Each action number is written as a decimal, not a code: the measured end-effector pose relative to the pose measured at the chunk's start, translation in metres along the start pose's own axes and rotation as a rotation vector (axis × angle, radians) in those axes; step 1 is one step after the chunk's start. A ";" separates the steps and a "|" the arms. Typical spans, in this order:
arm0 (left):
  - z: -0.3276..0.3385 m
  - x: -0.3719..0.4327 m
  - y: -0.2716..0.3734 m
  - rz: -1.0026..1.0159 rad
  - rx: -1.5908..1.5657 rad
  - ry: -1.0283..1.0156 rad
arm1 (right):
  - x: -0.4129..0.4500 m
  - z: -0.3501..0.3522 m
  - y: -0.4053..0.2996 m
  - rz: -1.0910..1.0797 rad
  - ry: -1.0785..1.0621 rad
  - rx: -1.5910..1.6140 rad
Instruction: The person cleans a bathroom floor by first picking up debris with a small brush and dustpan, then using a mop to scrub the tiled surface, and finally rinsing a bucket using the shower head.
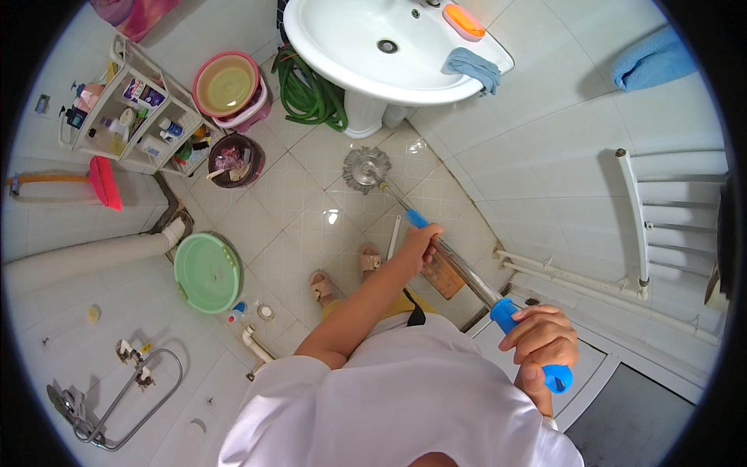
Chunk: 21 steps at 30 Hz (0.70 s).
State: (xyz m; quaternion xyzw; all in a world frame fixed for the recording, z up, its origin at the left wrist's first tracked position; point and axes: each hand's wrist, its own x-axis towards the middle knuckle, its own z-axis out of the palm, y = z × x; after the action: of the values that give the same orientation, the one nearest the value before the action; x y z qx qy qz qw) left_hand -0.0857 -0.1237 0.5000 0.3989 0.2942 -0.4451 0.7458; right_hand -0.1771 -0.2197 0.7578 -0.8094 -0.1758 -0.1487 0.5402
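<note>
A spin mop with a round grey strand head [366, 169] rests on the wet tiled floor [292, 204] before me. Its metal pole [467, 273] slants back toward my right side. My left hand [421, 246] is closed around the pole just behind its blue middle sleeve [416, 218]. Higher up, my right hand [544, 338] grips the blue end handle [506, 315], whose looped tip [558, 379] sticks out below the fingers. My feet, in pink slippers [371, 258], stand to the left of the pole.
A white pedestal sink [356, 58] and a coiled green hose [309, 90] are ahead. On the left stand stacked basins [226, 84], a waste bin [236, 160], a shelf rack [140, 111] and a green basin [207, 273]. An orange-brown board [444, 274] lies under the pole; pipes [583, 286] run along the right wall.
</note>
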 end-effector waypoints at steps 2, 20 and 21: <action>-0.014 -0.007 0.000 0.000 -0.031 -0.005 | 0.003 0.004 -0.003 0.019 -0.004 0.011; -0.142 -0.105 -0.036 0.011 -0.353 -0.030 | -0.027 0.062 -0.046 0.074 -0.049 0.390; -0.145 -0.111 -0.033 0.025 -0.361 -0.023 | -0.026 0.064 -0.050 0.067 -0.061 0.401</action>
State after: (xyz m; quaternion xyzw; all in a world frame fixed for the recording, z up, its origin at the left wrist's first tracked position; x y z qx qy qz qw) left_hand -0.1757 0.0386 0.5038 0.2569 0.3557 -0.3804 0.8141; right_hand -0.2191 -0.1459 0.7645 -0.6953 -0.1912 -0.0683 0.6894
